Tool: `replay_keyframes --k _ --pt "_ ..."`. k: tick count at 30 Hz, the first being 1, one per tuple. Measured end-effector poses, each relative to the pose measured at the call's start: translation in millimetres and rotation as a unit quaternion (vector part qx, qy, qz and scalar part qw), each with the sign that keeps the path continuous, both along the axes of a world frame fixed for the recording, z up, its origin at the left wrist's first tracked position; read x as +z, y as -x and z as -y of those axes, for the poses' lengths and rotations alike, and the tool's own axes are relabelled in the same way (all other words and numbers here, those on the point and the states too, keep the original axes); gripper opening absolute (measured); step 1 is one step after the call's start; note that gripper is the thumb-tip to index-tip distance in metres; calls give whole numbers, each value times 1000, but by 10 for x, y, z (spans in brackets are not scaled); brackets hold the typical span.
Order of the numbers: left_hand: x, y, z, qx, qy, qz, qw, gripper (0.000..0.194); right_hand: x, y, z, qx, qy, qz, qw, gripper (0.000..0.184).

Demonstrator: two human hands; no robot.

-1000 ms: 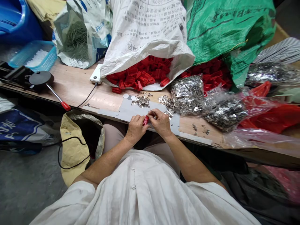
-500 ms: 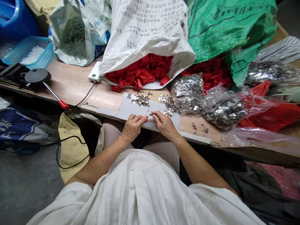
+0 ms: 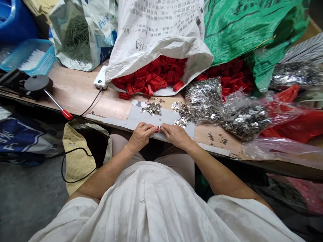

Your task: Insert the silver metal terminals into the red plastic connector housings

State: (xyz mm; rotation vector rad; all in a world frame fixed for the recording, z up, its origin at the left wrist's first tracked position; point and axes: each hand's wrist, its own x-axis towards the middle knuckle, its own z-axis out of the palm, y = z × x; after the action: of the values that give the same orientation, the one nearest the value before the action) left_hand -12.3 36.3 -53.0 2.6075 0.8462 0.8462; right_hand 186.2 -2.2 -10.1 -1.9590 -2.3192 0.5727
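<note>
Between my hands, over the front edge of the work table, is a small red plastic part [image 3: 157,129]. My left hand [image 3: 142,136] pinches it from the left, covering most of it. Closed fingers of my right hand [image 3: 176,135] press against its right end, with a small metal piece barely showing at the fingertips. Just beyond lie loose piles of small metal pieces, one pile [image 3: 152,108] on the left and another pile [image 3: 182,121] on the right, on a grey sheet [image 3: 165,117].
A white sack [image 3: 161,27] spills red parts [image 3: 151,79] behind the piles. Plastic bags of metal pieces [image 3: 203,101] stand to the right, near a green sack [image 3: 252,30]. A red-handled lever tool [image 3: 55,101] is at left. Below hangs an open yellowish sack [image 3: 78,151].
My right hand has come down and left, bringing its fingertips from just apart of the red part to touching it. My left hand keeps its hold on the red part.
</note>
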Motion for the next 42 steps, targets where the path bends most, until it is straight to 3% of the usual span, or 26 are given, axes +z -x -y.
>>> replay_keyframes --k 4,11,28,33,36,42 --pt "23 -11 -7 2 8 3 1000 27 -4 12 -17 -5 2 33 999 30" --pt "77 -10 -42 2 30 4 1000 25 -4 -84 -9 21 -2 -37 999 30" --pt "52 -37 -57 -2 37 -2 999 23 -7 -38 23 37 -1 75 997 28" --pt "36 -30 -76 1 34 5 999 22 -17 -80 25 13 10 12 1000 30" --pt "22 -17 -65 -6 19 14 1000 24 15 -79 30 -36 14 -42 998 28" --pt "-13 -19 -12 0 -26 16 1000 31 177 144 104 -89 71 -61 992 27"
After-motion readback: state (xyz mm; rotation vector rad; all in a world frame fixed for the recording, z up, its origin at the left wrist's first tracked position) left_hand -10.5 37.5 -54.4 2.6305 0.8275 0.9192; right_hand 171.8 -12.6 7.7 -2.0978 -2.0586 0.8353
